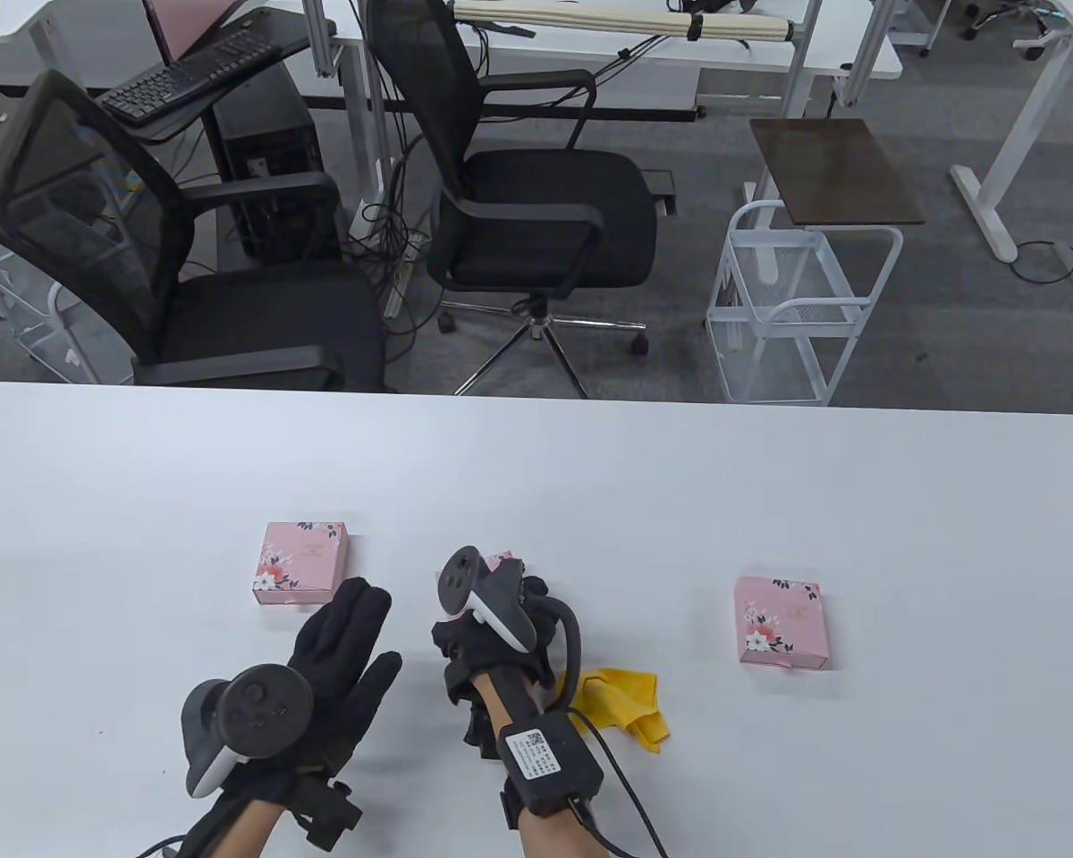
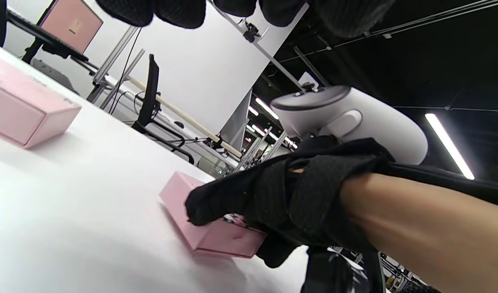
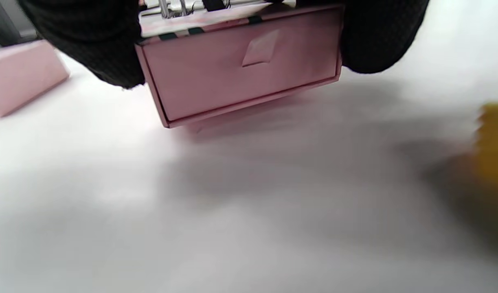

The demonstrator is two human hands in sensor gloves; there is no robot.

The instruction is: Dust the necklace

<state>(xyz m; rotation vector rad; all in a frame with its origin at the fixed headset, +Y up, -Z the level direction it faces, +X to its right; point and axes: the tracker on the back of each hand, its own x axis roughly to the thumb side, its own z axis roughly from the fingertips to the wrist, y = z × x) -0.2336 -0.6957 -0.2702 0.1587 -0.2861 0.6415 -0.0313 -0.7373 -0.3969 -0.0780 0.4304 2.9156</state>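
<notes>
Left hand hovers flat with fingers straight, holding nothing, just left of the middle pink box; right hand is clamped on that box, fingers and thumb on opposite sides, box apparently on the table. The necklace is not visible, presumably inside the gripped box. To open it well: steady the box, slide the drawer gently; the yellow cloth lies just right of the grip.
</notes>
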